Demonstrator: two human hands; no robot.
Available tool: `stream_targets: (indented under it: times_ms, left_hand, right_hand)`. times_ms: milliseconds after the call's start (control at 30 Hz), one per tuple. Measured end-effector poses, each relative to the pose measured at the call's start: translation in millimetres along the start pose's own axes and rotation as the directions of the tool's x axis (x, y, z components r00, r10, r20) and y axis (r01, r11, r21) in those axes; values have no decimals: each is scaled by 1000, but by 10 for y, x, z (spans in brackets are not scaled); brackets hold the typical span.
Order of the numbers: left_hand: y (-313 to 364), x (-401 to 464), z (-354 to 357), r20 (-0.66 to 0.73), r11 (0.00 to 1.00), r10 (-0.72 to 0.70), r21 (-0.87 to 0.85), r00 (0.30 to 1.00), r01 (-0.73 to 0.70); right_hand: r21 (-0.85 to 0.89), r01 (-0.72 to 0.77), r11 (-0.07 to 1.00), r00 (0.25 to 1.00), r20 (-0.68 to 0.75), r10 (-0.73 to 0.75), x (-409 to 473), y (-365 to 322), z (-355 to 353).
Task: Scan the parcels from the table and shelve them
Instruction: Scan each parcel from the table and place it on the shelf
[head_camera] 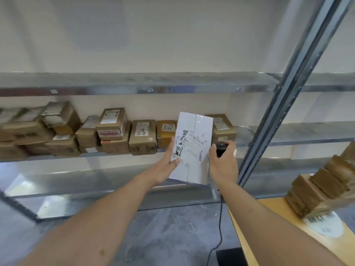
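A white parcel [194, 148] with a barcode label and black handwriting is held up in front of the middle shelf [249, 131]. My left hand [167, 167] holds it from the left edge, thumb on its face, fingers behind. My right hand [222, 162] grips a black handheld scanner [221, 148] against the parcel's right edge; its cable [219, 237] hangs down to the floor. Several brown cardboard parcels [115, 133] are stacked along the middle shelf behind the white one.
A grey metal shelf upright [292, 89] slants up at the right. The upper shelf beam [134, 89] carries small labels. A wooden table [288, 237] at the lower right bears a pile of brown parcels [322, 187]. Grey floor lies below.
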State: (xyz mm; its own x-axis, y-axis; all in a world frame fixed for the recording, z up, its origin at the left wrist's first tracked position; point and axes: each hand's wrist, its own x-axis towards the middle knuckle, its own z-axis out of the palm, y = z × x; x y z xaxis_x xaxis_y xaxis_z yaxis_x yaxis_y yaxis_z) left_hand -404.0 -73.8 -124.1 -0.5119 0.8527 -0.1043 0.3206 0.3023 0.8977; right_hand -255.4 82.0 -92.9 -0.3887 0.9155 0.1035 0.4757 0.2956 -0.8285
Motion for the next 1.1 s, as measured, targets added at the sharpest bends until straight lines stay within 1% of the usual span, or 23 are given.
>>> stream_targets:
  times_ms: [67, 167, 267, 500, 567, 667, 867, 1033, 1100]
  left_hand:
    - [-21, -54, -188, -38, 1000, -10, -1, 999, 10]
    - [-134, -68, -497, -79, 998, -69, 10, 994, 70]
    - [-291, -35, -815, -104, 995, -91, -45, 990, 86]
    - [-762, 165, -1581, -100, 981, -131, -153, 986, 115]
    - [-909, 251, -1760, -95, 971, -165, -189, 982, 145]
    - [-1102, 362, -1986, -97, 967, -195, -184, 976, 175]
    - [-1426, 618, -2211, -106, 958, -262, -147, 959, 245]
    - [-1438, 878, -2185, -179, 932, -355, -145, 918, 333]
    - [-1426, 960, -2141, -234, 922, -387, -118, 892, 369]
  right_hand:
    - [20, 17, 1000, 999, 43, -18, 13, -154, 193]
    - [10, 39, 999, 995, 89, -40, 54, -356, 510]
    - [25, 47, 999, 992, 118, -50, 118, -557, 840]
    - [49, 25, 998, 988, 152, -32, 201, -973, 1751]
    - [51, 7, 999, 988, 154, -15, 231, -1069, 1986]
    - [25, -8, 1000, 986, 164, 4, 287, -1168, 2298]
    - [-9, -54, 999, 980, 191, 54, 465, -1218, 2735]
    - [-32, -54, 998, 964, 258, 61, 784, -1204, 2947]
    - [-37, -49, 998, 955, 292, 58, 910, -1185, 3014]
